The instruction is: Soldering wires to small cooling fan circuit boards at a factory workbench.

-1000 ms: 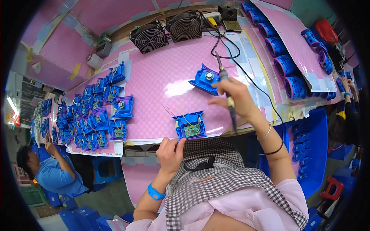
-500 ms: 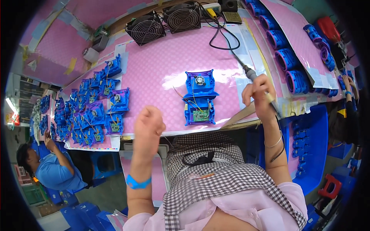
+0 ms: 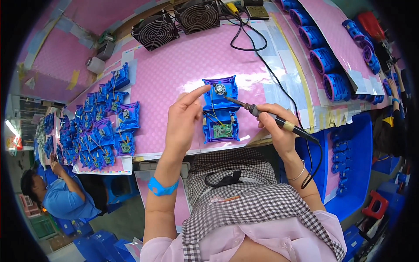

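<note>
Soldering iron (image 3: 253,109) sits grasped in your right fingers, its tip ending left of them, beside the speaker (image 3: 220,89). Your left hand (image 3: 180,122) stretches its index finger toward that speaker; I cannot tell whether its fingertips pinch a wire. Between both hands' fingers lies the speaker's blue case (image 3: 232,88), with the green circuit board (image 3: 222,130) nearer you.

"Can you read any lettering, label or number from where you're standing?"
"No, not one."
"Signs, perhaps?"
"None that I can make out from here, either."
</note>
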Demonstrator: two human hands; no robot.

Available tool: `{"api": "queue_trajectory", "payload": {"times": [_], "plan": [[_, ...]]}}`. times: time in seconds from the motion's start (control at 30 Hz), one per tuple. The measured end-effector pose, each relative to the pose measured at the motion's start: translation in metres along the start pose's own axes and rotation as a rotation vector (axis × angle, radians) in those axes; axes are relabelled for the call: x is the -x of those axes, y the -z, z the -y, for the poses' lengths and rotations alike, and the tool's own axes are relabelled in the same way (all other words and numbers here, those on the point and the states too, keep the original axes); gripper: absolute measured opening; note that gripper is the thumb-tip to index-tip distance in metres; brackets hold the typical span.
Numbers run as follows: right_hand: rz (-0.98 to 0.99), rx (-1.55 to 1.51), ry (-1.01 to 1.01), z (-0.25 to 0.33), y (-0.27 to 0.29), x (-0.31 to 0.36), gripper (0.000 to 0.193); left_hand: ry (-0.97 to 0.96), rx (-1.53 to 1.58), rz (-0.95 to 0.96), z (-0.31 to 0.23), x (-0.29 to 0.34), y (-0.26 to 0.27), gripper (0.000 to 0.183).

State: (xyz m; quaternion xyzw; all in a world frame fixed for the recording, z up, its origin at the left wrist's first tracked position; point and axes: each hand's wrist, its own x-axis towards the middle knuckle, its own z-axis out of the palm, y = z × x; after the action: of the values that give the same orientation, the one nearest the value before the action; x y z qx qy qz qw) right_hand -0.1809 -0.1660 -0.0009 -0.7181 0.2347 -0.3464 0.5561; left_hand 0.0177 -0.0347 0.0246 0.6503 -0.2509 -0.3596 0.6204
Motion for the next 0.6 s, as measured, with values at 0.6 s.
{"api": "queue_trajectory", "payload": {"times": [0.6], "plan": [[-0.028, 0.005, 0.02, -0.009, -0.01, -0.005, 0.017, -0.459, -0.767, -0.262, 0.014, -0.015, -0.023, 0.011]]}}
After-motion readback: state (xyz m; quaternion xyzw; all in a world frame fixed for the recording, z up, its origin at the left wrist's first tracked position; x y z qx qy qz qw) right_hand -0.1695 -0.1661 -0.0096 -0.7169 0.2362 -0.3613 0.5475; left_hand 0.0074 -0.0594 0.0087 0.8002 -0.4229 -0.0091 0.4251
